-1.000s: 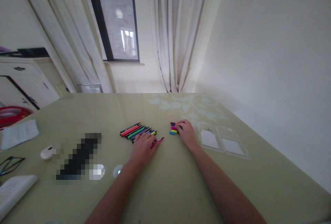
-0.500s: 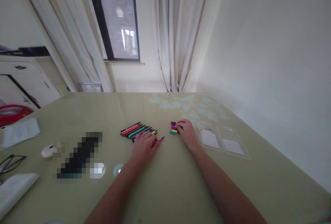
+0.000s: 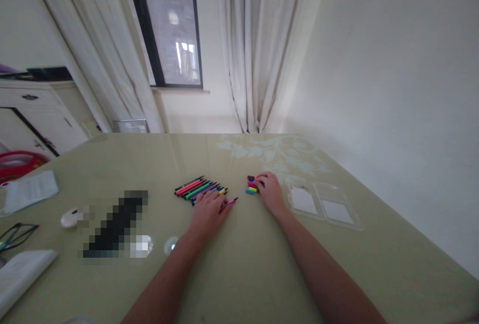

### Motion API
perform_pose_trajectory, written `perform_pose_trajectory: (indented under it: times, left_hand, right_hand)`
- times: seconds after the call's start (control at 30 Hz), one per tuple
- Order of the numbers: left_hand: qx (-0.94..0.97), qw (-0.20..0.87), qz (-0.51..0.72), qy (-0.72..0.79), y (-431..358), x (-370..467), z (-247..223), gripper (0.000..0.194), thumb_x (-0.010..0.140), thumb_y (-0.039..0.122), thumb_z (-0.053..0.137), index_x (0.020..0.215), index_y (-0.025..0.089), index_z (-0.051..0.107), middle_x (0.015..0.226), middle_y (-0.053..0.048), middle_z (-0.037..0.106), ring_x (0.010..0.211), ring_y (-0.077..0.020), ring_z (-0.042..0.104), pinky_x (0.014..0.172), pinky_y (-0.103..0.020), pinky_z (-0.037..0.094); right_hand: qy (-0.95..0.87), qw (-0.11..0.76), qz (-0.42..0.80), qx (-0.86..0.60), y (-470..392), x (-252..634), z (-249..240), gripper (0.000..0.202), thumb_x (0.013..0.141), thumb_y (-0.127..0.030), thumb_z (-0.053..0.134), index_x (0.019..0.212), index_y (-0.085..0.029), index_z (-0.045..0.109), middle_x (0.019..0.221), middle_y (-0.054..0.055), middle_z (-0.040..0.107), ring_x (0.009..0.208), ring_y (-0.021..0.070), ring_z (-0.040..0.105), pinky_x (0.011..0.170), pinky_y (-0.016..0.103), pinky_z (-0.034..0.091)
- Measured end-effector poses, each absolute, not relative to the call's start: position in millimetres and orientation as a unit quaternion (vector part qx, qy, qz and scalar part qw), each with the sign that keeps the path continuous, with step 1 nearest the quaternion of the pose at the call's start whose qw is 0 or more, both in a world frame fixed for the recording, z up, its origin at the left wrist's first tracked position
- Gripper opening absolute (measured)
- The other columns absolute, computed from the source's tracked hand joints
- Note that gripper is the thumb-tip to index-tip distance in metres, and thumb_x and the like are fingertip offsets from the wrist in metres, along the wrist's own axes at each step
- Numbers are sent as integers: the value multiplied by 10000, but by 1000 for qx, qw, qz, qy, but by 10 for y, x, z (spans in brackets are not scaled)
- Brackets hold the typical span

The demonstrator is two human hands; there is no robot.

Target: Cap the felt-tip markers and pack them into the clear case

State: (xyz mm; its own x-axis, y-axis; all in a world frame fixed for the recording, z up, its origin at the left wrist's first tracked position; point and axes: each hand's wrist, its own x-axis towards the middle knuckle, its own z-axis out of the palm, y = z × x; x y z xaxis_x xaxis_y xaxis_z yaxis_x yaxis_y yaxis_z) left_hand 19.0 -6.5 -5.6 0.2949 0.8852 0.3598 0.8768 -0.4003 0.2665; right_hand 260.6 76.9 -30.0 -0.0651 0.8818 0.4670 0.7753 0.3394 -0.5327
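Pink pen [image 3: 231,204] pinched in the left hand [image 3: 209,212], dark tip outward, long axis slanting away and to the right above the table [image 3: 239,264]. Caps [image 3: 251,184] side by side, lying crosswise, slightly beyond the tip and to its right, apart from it. Right hand [image 3: 270,192] much nearer to these, thumb and fingers drawn close together at the cluster's right end; impossible to tell whether around a cap. Other pens [image 3: 193,188] in a slanted row left of and beyond the left hand, partly hidden by it. Open case [image 3: 319,201] flat, right of the right wrist.
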Motion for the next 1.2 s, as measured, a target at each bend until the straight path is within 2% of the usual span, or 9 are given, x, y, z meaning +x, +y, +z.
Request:
perform_pose_trajectory:
  times: [0.4, 0.53, 0.7, 0.87, 1.03, 1.2]
  left_hand:
    - [806, 5, 229, 546, -56, 188, -79, 281, 1019, 421, 557, 853, 233, 684, 937, -46, 710, 973, -260, 611, 894, -415, 370]
    - [807, -7, 223, 547, -51, 187, -81, 302, 1034, 428, 520, 869, 231, 678, 951, -54, 716, 1000, -259, 609, 915, -412, 376]
    - [788, -21, 229, 571, -36, 200, -52, 278, 1061, 407, 463, 957, 224, 645, 992, -68, 733, 987, -259, 625, 875, -392, 391]
    - [781, -4, 234, 579, -16, 206, -52, 219, 1062, 380, 484, 980, 223, 613, 974, -53, 746, 968, -247, 656, 875, -382, 395]
    - [791, 5, 252, 558, -22, 176, -80, 139, 1037, 316, 544, 1086, 230, 641, 1115, -59, 745, 1080, -259, 652, 950, -402, 413]
    - [783, 27, 293, 548, -48, 147, -72, 155, 1033, 316, 534, 1073, 242, 664, 1084, -58, 724, 1029, -239, 659, 917, -368, 467]
  right_hand:
    - [-721, 381, 71, -574, 752, 2609, -267, 199, 951, -227, 604, 881, -222, 790, 1003, 86, 688, 1011, 249, 596, 949, 400, 453]
    - [-726, 391, 64, -562, 706, 2601, -112, 206, 955, -230, 601, 886, -225, 795, 1009, 88, 694, 998, 247, 600, 944, 398, 453]
    - [-793, 310, 58, -521, 510, 2573, 215, 217, 970, -230, 616, 840, -254, 788, 974, 59, 708, 951, 226, 616, 895, 366, 451]
    - [-838, 219, 64, -497, 305, 2594, 154, 174, 960, -241, 649, 858, -253, 790, 976, 70, 718, 966, 246, 636, 880, 369, 461]
    - [-842, 197, 59, -499, 223, 2604, -19, 182, 992, -300, 622, 937, -237, 784, 1034, 83, 720, 1024, 260, 644, 935, 392, 470]
    - [-843, 195, 65, -496, 155, 2562, 0, 204, 1013, -329, 597, 943, -252, 774, 1073, 75, 736, 1049, 259, 651, 953, 396, 459]
